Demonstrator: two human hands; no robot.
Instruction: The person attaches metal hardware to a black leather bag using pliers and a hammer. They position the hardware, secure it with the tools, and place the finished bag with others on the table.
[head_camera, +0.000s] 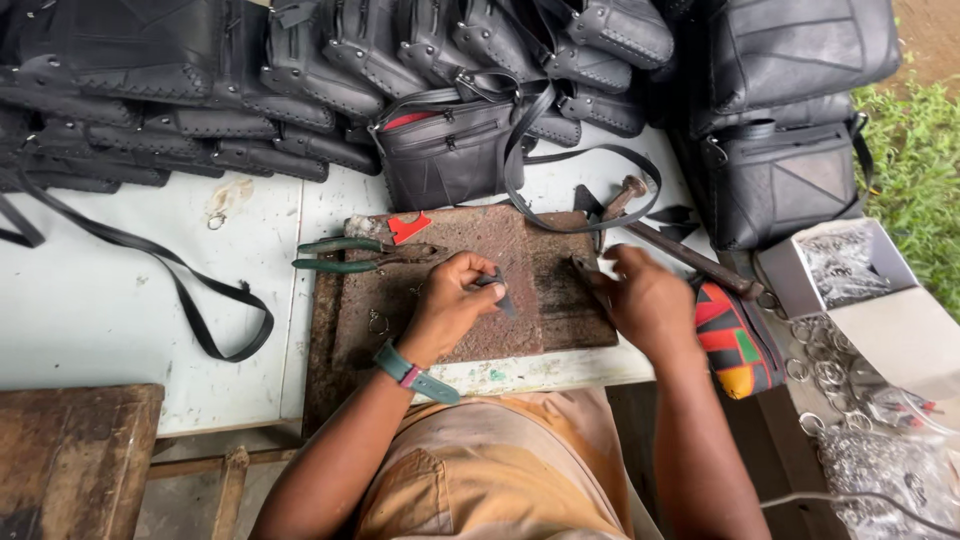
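Two hands on a rusty slab (520, 265): left hand (455, 300) pinches a dark strip (497, 287), right hand (645, 300) blurred, grip unclear, pliers (350, 255) beside

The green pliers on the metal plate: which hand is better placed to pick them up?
Probably the left. The left hand rests on the metal plate just right of the green pliers, pinching a small dark piece. The right hand is farther away.

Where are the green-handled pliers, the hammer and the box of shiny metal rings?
Green-handled pliers (345, 255): head view, on the handles.
Hammer with rusty metal head (690, 256): head view, on its long handle.
Grey cardboard box of shiny metal rings (900, 335): head view, on the box's bare flap.
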